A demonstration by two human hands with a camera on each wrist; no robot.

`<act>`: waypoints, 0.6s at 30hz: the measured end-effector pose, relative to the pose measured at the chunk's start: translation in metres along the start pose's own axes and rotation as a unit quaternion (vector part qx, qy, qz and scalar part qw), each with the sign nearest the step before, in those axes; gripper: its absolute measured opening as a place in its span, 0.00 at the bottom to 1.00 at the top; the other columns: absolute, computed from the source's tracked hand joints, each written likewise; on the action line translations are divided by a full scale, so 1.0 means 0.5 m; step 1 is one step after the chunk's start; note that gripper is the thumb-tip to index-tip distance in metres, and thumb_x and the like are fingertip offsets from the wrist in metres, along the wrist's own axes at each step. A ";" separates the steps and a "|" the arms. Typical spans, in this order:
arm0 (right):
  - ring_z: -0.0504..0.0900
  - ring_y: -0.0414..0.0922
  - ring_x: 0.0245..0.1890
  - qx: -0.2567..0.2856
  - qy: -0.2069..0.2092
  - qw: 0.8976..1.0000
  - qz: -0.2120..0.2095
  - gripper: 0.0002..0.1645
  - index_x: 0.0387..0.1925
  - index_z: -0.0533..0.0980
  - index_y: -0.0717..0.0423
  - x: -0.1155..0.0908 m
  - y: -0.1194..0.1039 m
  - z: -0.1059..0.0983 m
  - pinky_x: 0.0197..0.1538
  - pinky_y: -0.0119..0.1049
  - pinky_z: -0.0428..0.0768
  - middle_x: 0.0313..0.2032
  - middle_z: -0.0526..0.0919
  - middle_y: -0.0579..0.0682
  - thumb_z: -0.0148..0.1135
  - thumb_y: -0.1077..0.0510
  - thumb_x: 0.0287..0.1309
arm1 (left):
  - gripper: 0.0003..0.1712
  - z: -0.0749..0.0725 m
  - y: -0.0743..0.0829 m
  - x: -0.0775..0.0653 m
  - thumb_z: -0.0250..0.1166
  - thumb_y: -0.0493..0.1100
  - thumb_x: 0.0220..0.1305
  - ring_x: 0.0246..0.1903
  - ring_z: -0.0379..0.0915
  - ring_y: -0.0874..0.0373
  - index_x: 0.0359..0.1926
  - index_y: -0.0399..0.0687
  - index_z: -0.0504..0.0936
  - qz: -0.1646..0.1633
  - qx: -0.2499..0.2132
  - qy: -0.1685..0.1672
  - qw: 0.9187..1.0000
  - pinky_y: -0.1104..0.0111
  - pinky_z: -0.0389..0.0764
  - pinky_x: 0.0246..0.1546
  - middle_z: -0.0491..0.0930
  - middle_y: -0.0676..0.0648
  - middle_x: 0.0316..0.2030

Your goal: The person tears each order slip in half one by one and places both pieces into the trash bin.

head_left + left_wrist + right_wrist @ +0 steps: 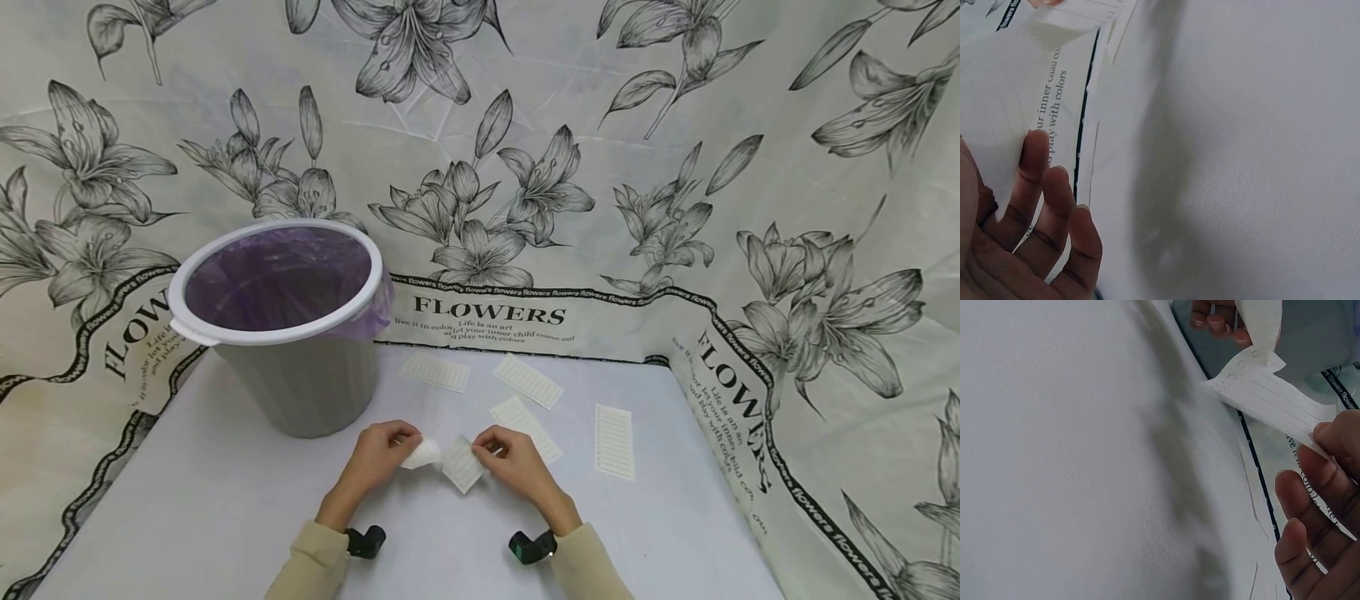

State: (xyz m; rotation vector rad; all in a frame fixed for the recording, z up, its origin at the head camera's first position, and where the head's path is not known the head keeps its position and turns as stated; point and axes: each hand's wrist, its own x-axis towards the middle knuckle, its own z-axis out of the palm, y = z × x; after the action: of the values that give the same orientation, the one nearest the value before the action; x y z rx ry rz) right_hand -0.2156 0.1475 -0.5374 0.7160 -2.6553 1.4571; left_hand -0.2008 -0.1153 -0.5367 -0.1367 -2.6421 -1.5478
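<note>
My left hand (375, 457) pinches one end of a small lined paper slip (462, 467), and my right hand (519, 465) pinches the other end, above the white table. Between the hands the slip is bent or partly torn, and I cannot tell whether its two parts are still joined. In the left wrist view the slip's blank side shows beside the left hand (1047, 231), whose other fingers are loosely bent. Ruled lines and small boxes appear on the slip (1272, 400) in the right wrist view, gripped between thumb and forefinger of the right hand (1322, 494).
Several similar lined slips lie beyond and to the right of the hands, including one upright slip (615, 442) at the right. A grey bin (307, 387) with a purple liner (281, 275) stands at the left. Flower-printed cloth (480, 325) borders the table (225, 517).
</note>
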 end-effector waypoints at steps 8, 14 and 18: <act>0.84 0.37 0.35 0.003 0.018 1.000 0.005 0.05 0.36 0.84 0.56 -0.002 0.002 -0.014 0.36 0.29 0.82 0.34 0.88 0.46 0.70 0.58 0.65 | 0.04 -0.009 -0.006 0.004 0.70 0.38 0.67 0.30 0.77 0.62 0.39 0.42 0.88 0.002 0.000 0.014 1.000 0.72 0.78 0.29 0.87 0.49 0.33; 0.83 0.35 0.34 0.009 0.020 1.000 0.014 0.05 0.35 0.84 0.57 -0.002 0.004 -0.018 0.35 0.28 0.81 0.33 0.88 0.47 0.70 0.58 0.65 | 0.05 -0.014 -0.006 0.003 0.70 0.40 0.67 0.30 0.77 0.62 0.39 0.42 0.88 -0.007 -0.006 0.016 1.000 0.72 0.78 0.30 0.87 0.49 0.33; 0.83 0.35 0.34 0.017 0.019 1.000 0.017 0.06 0.35 0.84 0.57 -0.002 0.004 -0.018 0.35 0.28 0.81 0.33 0.88 0.48 0.69 0.58 0.66 | 0.06 -0.017 -0.005 0.001 0.70 0.40 0.68 0.30 0.77 0.62 0.40 0.42 0.88 -0.009 -0.007 0.016 1.000 0.72 0.77 0.29 0.87 0.50 0.33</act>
State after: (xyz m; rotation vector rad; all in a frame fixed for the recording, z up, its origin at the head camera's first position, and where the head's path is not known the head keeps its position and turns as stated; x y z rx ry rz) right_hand -0.2173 0.1562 -0.5343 0.6420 -2.6335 1.5104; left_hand -0.2015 -0.1237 -0.5346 -0.0877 -2.6152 -1.5612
